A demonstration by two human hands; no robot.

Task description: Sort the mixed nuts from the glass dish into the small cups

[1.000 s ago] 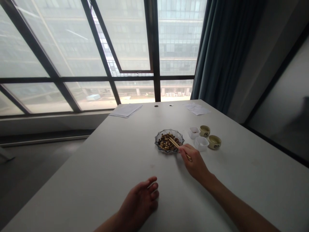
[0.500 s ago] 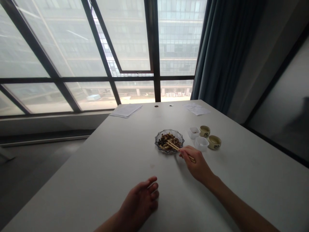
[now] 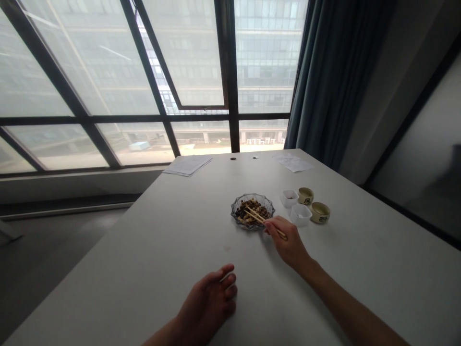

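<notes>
The right hand (image 3: pixel 286 240) grips two wooden chopsticks (image 3: pixel 256 215). Their tips point to 10 o'clock, at the little brown, black and pale bits (image 3: pixel 255 206) in a glass bowl (image 3: pixel 234 207). The bowl sits on the white table (image 3: pixel 154 250), and the right hand is at its 4 o'clock. At 7 o'clock from the bowl, the left hand (image 3: pixel 211 300) is open, with its fingers a bit curled. Near 3 o'clock are two small clear tubs (image 3: pixel 300 220), with two tan cups (image 3: pixel 320 218) just past them.
</notes>
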